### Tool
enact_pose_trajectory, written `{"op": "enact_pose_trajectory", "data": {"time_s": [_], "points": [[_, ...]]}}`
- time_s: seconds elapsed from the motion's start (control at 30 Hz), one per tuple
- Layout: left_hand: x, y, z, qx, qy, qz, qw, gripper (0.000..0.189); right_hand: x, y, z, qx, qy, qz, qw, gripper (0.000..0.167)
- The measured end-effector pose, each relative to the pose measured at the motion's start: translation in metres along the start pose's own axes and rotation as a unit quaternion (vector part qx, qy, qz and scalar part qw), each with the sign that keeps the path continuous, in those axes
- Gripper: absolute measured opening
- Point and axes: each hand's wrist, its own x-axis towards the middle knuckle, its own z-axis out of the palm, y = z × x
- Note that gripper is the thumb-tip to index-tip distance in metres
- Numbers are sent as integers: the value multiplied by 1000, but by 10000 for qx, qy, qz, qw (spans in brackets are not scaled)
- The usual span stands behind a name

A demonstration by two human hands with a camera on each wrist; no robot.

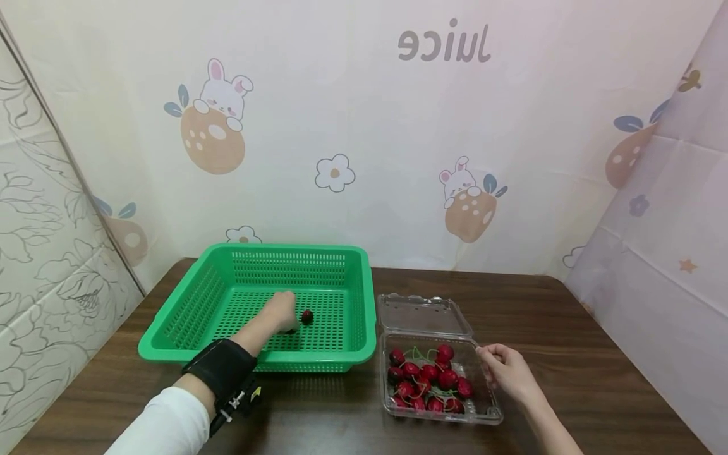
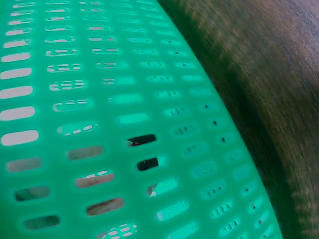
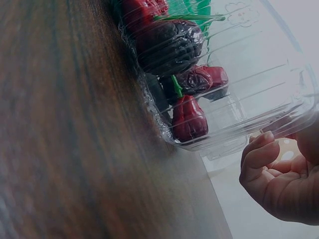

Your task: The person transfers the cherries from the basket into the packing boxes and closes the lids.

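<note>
My left hand (image 1: 281,311) reaches down inside a green plastic basket (image 1: 364,303), its fingers curled and a small dark cherry (image 1: 292,330) showing at the fingertips. Just right of that hand, another dark red cherry (image 1: 307,316) lies on the basket floor. The basket's slotted wall (image 2: 114,119) hides the hand in the left wrist view. At the right, my right hand (image 1: 508,370) pinches the rim of a clear plastic clamshell box (image 1: 480,392) between thumb and fingers; the right wrist view shows this hand (image 3: 281,174) too. Several red cherries (image 1: 429,374) with green stems lie in the box.
The box's hinged lid (image 1: 423,316) lies folded back behind it. Both containers stand side by side on a dark wooden table (image 1: 546,316). A printed cloth (image 1: 364,114) hangs behind the table. A black wrist strap (image 1: 220,371) sits on the left forearm.
</note>
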Motion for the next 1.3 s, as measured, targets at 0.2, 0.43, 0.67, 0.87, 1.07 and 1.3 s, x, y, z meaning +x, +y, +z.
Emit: {"op": "enact_pose_trajectory", "data": {"time_s": [0.2, 0.43, 0.67, 0.87, 1.07, 1.3], "points": [[-9, 4, -6, -182, 325, 203, 9991, 25, 0, 1, 0, -34, 16, 37, 10000, 21], [-16, 4, -5, -702, 600, 286, 9953, 48, 0, 3, 0, 37, -9, 10, 10000, 21], [-28, 7, -5, -1040, 1003, 568, 9879, 43, 0, 3, 0, -15, 11, 14, 10000, 21], [-41, 9, -6, -1437, 1244, 667, 9795, 12, 1, 3, 0, 36, 19, 19, 10000, 19], [-52, 9, -6, -1836, 1442, 668, 9701, 7, 2, 4, 0, -42, -12, -41, 10000, 18], [-64, 14, -7, -2122, 1627, 746, 9607, 8, 3, 5, 0, 8, -22, -13, 10000, 18]]}}
